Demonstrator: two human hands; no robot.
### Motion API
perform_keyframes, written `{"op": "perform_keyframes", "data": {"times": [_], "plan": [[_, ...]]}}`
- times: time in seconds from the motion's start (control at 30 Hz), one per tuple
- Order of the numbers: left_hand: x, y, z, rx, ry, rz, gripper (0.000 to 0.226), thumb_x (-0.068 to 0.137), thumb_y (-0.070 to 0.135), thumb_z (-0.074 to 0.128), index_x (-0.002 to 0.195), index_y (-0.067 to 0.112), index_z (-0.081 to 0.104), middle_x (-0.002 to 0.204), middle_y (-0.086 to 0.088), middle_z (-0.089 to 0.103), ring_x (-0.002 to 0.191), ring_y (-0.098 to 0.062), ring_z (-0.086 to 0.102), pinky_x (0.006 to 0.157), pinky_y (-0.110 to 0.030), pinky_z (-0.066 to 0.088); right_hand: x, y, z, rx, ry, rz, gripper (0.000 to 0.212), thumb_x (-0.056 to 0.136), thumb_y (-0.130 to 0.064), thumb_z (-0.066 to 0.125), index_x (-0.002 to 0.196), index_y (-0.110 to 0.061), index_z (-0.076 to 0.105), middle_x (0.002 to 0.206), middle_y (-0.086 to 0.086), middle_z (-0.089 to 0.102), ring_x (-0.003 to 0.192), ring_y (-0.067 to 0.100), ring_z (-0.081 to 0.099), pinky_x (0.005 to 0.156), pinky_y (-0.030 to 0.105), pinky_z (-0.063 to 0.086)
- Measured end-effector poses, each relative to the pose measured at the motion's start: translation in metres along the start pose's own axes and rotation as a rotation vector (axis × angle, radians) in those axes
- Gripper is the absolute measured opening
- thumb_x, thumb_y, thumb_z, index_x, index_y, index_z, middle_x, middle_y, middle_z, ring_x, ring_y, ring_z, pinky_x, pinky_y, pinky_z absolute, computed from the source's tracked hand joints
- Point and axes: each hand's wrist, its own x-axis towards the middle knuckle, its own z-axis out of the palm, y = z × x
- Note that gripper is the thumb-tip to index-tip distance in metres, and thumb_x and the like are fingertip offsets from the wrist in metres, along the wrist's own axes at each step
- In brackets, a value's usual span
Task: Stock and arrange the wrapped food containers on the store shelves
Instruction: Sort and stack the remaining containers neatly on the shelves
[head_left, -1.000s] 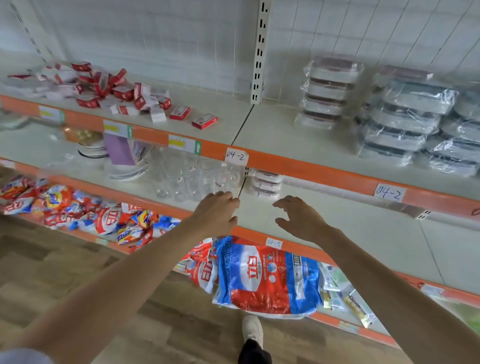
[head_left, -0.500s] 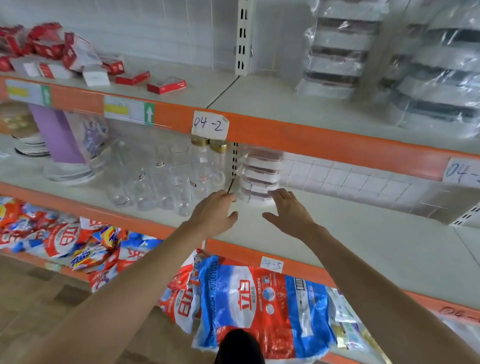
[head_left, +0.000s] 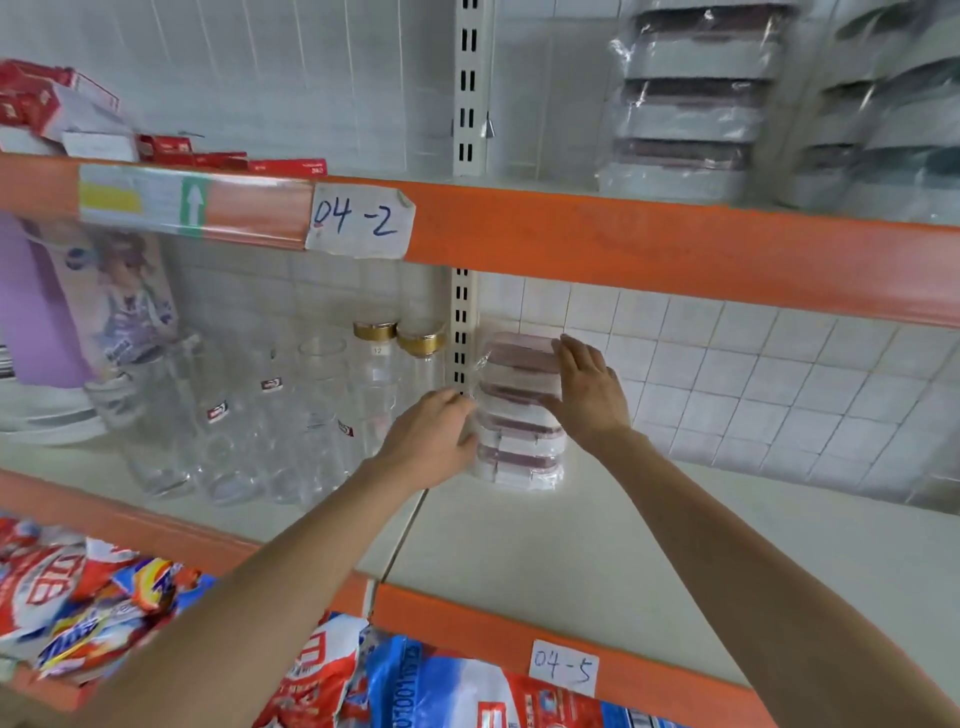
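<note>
A plastic-wrapped stack of white food containers with dark pink lids stands at the back of the middle shelf, beside the slotted upright. My left hand grips its left side with curled fingers. My right hand holds its right side, fingers laid up along the wrap and thumb in front. On the top shelf stand more wrapped stacks: one with pink lids and several with dark lids at the far right.
Clear glass jars and bottles crowd the middle shelf left of the stack. A purple box and plates sit further left. Red cartons lie top left. Detergent bags fill the shelf below. A tiled wall backs the shelf.
Both hands have reached deeper into the middle shelf and closed on the wrapped stack from either side. The view has moved closer and lower.
</note>
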Motion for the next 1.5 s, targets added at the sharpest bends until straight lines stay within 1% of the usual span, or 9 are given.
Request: {"op": "perform_keyframes", "data": {"times": [0.2, 0.33, 0.4, 0.6, 0.77, 0.87, 1.17, 1.37, 1.5], "plan": [[0.023, 0.002, 0.016, 0.021, 0.092, 0.042, 0.037, 0.094, 0.028, 0.052, 0.124, 0.007, 0.054, 0.122, -0.004, 0.052, 0.116, -0.019, 0.047, 0.092, -0.030, 0.044, 0.004, 0.021, 0.010, -0.160, 0.115, -0.100, 0.055, 0.093, -0.029, 0.054, 0.142, -0.012, 0.034, 0.142, 0.002, 0.039, 0.132, 0.022, 0.031, 0.107, 0.031, 0.021], [0.047, 0.015, 0.024, 0.131, 0.123, 0.098, 0.047, 0.093, 0.032, 0.054, 0.133, 0.007, 0.047, 0.133, -0.009, 0.045, 0.121, -0.023, 0.045, 0.098, -0.032, 0.042, -0.034, 0.053, -0.008, -0.146, 0.313, -0.120, 0.048, 0.071, -0.010, 0.078, 0.114, 0.006, 0.060, 0.111, 0.022, 0.062, 0.102, 0.040, 0.058, 0.086, 0.045, 0.047], [0.060, 0.022, 0.033, 0.230, 0.088, 0.142, 0.060, 0.092, 0.034, 0.056, 0.140, 0.005, 0.037, 0.142, -0.010, 0.038, 0.127, -0.025, 0.041, 0.106, -0.034, 0.038, -0.060, 0.071, -0.014, -0.081, 0.374, -0.061, 0.047, 0.064, -0.005, 0.081, 0.104, 0.009, 0.062, 0.098, 0.023, 0.063, 0.088, 0.042, 0.061, 0.074, 0.046, 0.051], [0.080, 0.031, 0.062, 0.372, -0.046, 0.160, 0.085, 0.086, 0.032, 0.066, 0.149, 0.004, 0.015, 0.153, -0.011, 0.025, 0.140, -0.027, 0.026, 0.117, -0.036, 0.017, -0.131, 0.109, -0.005, 0.005, 0.320, 0.049, 0.047, 0.059, -0.003, 0.084, 0.100, 0.005, 0.062, 0.095, 0.017, 0.062, 0.084, 0.038, 0.061, 0.065, 0.040, 0.052], [0.067, 0.030, 0.065, 0.508, 0.083, 0.200, 0.067, 0.076, 0.000, 0.066, 0.137, 0.000, 0.040, 0.135, -0.012, 0.050, 0.125, -0.025, 0.047, 0.105, -0.033, 0.036, -0.156, 0.109, 0.012, -0.023, 0.275, 0.039, 0.050, 0.051, -0.001, 0.087, 0.095, 0.006, 0.062, 0.091, 0.017, 0.063, 0.082, 0.038, 0.063, 0.064, 0.040, 0.054], [0.042, 0.027, 0.059, 0.465, 0.238, 0.352, 0.060, 0.054, -0.006, 0.079, 0.112, -0.006, 0.064, 0.109, -0.017, 0.067, 0.100, -0.029, 0.065, 0.087, -0.036, 0.053, -0.162, 0.092, 0.016, -0.027, 0.204, 0.025, 0.051, 0.046, 0.001, 0.087, 0.091, 0.007, 0.063, 0.088, 0.020, 0.062, 0.079, 0.040, 0.063, 0.066, 0.042, 0.056], [-0.062, 0.049, -0.038, 0.387, 0.049, 0.459, 0.061, 0.053, -0.004, 0.085, 0.111, -0.008, 0.066, 0.110, -0.019, 0.067, 0.099, -0.030, 0.066, 0.083, -0.038, 0.056, -0.199, 0.012, -0.051, -0.049, -0.040, -0.087, 0.055, 0.034, -0.006, 0.090, 0.083, 0.004, 0.067, 0.079, 0.015, 0.065, 0.073, 0.034, 0.067, 0.064, 0.037, 0.057], [-0.117, 0.077, -0.138, 0.321, -0.017, 0.439, 0.064, 0.050, 0.004, 0.089, 0.109, -0.008, 0.066, 0.106, -0.020, 0.068, 0.097, -0.031, 0.067, 0.082, -0.040, 0.056, -0.233, -0.041, -0.155, -0.019, -0.148, -0.097, 0.050, 0.047, -0.007, 0.085, 0.092, 0.003, 0.067, 0.089, 0.015, 0.065, 0.083, 0.034, 0.066, 0.073, 0.038, 0.056], [-0.143, 0.090, -0.206, 0.279, 0.005, 0.438, 0.059, 0.052, 0.008, 0.086, 0.105, -0.009, 0.067, 0.097, -0.018, 0.068, 0.088, -0.032, 0.067, 0.077, -0.039, 0.058, -0.236, -0.069, -0.230, -0.046, -0.109, -0.203, 0.057, 0.036, -0.009, 0.089, 0.088, 0.003, 0.068, 0.085, 0.013, 0.066, 0.077, 0.029, 0.068, 0.066, 0.032, 0.057]]}}
